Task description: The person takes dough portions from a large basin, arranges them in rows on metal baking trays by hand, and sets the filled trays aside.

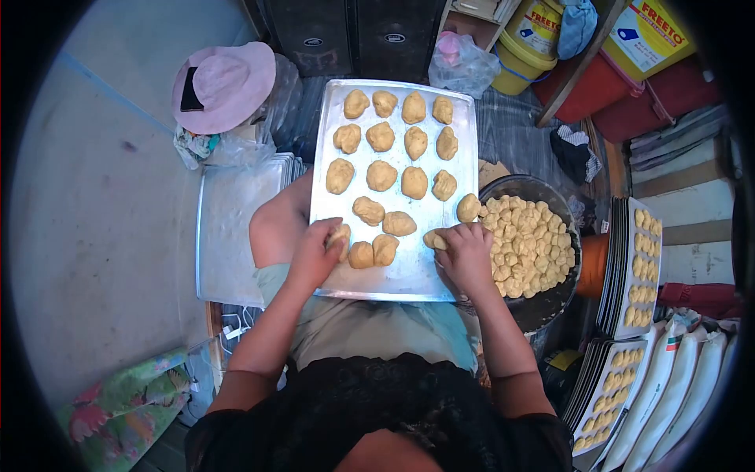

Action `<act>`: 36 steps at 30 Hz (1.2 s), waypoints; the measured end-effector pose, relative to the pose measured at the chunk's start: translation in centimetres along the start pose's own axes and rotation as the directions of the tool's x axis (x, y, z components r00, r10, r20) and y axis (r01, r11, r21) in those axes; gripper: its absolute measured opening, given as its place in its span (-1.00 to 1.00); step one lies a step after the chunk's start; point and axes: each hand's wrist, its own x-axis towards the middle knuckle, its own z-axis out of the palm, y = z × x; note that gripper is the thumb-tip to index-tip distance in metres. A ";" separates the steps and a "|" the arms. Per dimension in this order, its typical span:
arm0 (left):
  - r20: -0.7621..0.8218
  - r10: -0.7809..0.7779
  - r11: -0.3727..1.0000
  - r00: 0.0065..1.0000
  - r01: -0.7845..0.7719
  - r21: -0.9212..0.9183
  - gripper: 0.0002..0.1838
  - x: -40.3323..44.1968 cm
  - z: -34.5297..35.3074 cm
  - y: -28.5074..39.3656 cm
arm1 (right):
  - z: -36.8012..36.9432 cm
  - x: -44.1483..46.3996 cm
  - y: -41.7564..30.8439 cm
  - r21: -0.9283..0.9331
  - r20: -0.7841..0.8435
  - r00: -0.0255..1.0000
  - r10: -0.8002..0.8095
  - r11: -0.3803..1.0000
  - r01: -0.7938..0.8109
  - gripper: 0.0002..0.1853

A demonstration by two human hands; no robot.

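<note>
A metal baking tray (425, 275) rests across my lap, with rows of yellowish dough pieces (381, 175) over its far part and a looser cluster nearer me. At the tray's left edge, my left hand (316, 253) is closed around a dough piece (340, 234), its fingers partly covering it. My right hand (467, 250) grips another dough piece (434, 239) at the right edge. Just beyond that hand, one dough piece (469, 208) sits on the tray's rim. Two dough pieces (373, 253) touch each other near the middle front.
To my right stands a black basin (543, 308) heaped with small dough lumps (528, 245). Stacked trays (645, 271) bearing shaped dough are farther right. Flat trays (236, 228) lie on the left, below a pink hat (233, 86). Yellow buckets (528, 47) stand at the back right.
</note>
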 end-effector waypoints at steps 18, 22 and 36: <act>0.189 0.352 0.797 0.917 -0.399 0.453 -0.70 4.9 2.9 2.2 | 1.2 5.2 -5.6 0.237 -0.158 0.987 0.037 0.972 0.002 -0.79; 0.091 0.410 0.805 0.907 -0.407 0.432 -0.71 3.7 2.4 3.9 | 1.5 4.5 -4.3 0.280 -0.187 0.982 0.012 0.959 0.042 -0.80; 0.093 0.402 0.848 0.911 -0.409 0.337 -0.66 0.0 4.8 5.1 | 1.0 1.7 -0.3 0.039 -0.103 0.994 -0.030 0.999 0.034 -0.51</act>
